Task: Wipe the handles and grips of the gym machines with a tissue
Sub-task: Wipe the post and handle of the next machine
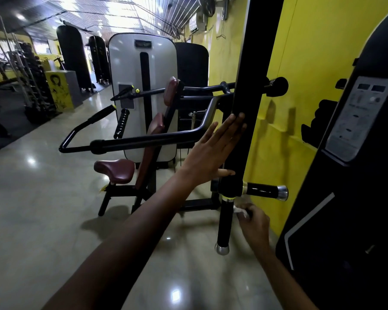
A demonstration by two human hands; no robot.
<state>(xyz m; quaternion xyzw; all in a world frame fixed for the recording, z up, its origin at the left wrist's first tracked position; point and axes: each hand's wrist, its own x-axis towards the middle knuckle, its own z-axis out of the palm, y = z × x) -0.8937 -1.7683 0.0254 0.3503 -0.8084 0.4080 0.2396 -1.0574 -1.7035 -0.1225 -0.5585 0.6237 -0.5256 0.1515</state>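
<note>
1. Crumpled white tissue (pixel 241 210) pinched in my right hand (pixel 253 222), pressed against the glossy black vertical handle (pixel 224 222), wiping its side.
2. Left hand (pixel 211 153) flat, fingers straight on the black upright post (pixel 246 97) above, likely steadying it.
3. Chrome-capped side grip (pixel 264 191) just above the right fingers looks next.

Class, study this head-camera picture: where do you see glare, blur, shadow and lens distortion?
Head view: ceiling lights blow out to white and glare in patches on the glossy floor; the right hand with the tissue is motion-blurred, while the left hand on the black post is sharper; soft shadows fall on the yellow wall; the wide lens bends lines near the edges.
</note>
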